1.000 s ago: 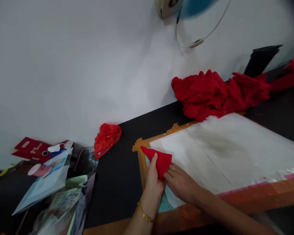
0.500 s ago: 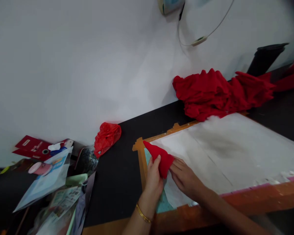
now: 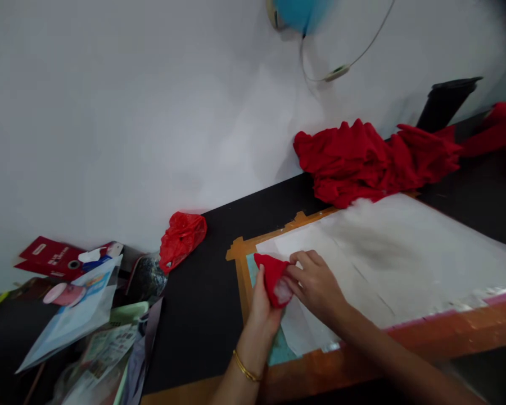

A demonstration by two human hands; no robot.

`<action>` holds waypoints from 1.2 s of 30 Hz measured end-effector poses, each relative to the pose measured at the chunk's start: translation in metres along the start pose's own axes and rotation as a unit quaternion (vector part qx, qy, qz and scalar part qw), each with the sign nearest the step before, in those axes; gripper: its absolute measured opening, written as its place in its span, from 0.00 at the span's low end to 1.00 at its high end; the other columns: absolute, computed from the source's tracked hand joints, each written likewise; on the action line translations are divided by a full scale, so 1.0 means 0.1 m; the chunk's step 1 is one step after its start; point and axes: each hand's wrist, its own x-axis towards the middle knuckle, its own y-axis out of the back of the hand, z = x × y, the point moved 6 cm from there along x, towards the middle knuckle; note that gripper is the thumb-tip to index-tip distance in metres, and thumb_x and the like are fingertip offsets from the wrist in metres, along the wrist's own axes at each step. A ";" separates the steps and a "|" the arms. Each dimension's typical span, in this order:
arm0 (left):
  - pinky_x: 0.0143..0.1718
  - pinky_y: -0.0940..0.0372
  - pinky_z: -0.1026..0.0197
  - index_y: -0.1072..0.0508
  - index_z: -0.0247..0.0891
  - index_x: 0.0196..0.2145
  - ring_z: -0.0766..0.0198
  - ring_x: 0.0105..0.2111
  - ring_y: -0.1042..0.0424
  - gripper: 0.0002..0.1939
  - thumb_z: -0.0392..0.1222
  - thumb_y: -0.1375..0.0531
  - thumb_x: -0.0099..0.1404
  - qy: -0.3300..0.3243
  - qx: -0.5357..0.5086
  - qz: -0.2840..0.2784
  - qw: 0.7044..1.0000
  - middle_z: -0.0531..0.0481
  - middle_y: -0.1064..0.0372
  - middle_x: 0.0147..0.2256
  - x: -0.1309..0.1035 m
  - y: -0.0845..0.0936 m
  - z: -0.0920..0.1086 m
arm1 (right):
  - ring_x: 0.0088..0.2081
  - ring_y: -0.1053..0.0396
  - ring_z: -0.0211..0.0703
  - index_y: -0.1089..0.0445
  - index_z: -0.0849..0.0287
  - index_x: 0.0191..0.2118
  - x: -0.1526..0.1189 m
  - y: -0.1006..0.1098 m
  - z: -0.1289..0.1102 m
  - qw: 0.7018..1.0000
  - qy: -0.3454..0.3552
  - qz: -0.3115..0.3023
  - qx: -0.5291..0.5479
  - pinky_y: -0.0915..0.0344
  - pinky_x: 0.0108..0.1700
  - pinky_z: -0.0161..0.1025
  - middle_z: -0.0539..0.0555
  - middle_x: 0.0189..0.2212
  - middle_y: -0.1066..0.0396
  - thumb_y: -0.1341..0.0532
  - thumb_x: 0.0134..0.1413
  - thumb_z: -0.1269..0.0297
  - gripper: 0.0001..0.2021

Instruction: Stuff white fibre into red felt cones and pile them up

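A small red cone-shaped cloth pouch [image 3: 271, 273] hangs over the near left corner of the white sheet. My left hand [image 3: 263, 310], with a gold bangle at the wrist, is closed around it from below, thumb on the near side. The pouch's mouth faces me and to the right, and whitish fluffy stuff [image 3: 283, 291] shows inside. At that mouth my right hand [image 3: 314, 281] has its fingers bent, thumb and fingertips pinching the upper rim. Some of the right fingertips are hidden by the cloth.
A white sheet [image 3: 388, 264] bordered by brown tape lies on the black table [image 3: 194, 326]. Behind it is a heap of red cloth [image 3: 362, 160]. A red plastic bag [image 3: 182, 237] sits at the back left. Further left are a pink spool [image 3: 65, 294] and a green basket [image 3: 129, 313].
My right hand has drawn its fingers partly out of the pouch and moved to the rim. The pouch has turned, so its open mouth and white inside now show.
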 end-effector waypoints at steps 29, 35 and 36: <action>0.38 0.32 0.59 0.24 0.35 0.42 0.58 0.34 0.25 0.18 0.50 0.35 0.58 -0.164 0.176 -0.006 0.971 0.44 0.23 0.35 -0.01 0.16 -0.01 | 0.34 0.30 0.42 0.37 0.55 0.39 -0.11 -0.27 0.30 0.983 -0.156 -0.045 0.091 0.40 0.32 0.35 0.51 0.36 0.27 0.47 0.37 0.80 0.20; 0.44 0.33 0.59 0.23 0.34 0.42 0.56 0.43 0.26 0.20 0.53 0.38 0.61 -0.146 0.178 -0.025 0.973 0.42 0.24 0.42 -0.05 0.17 -0.02 | 0.42 0.31 0.45 0.36 0.56 0.47 -0.06 -0.29 0.19 0.956 -0.102 -0.083 0.261 0.35 0.43 0.40 0.54 0.43 0.29 0.45 0.43 0.77 0.22; 0.42 0.33 0.59 0.22 0.33 0.42 0.56 0.40 0.26 0.21 0.55 0.39 0.62 -0.143 0.196 -0.030 0.970 0.42 0.23 0.40 -0.06 0.15 -0.03 | 0.41 0.31 0.44 0.35 0.56 0.44 -0.06 -0.29 0.18 0.955 -0.100 -0.075 0.269 0.35 0.42 0.40 0.54 0.41 0.29 0.45 0.45 0.77 0.19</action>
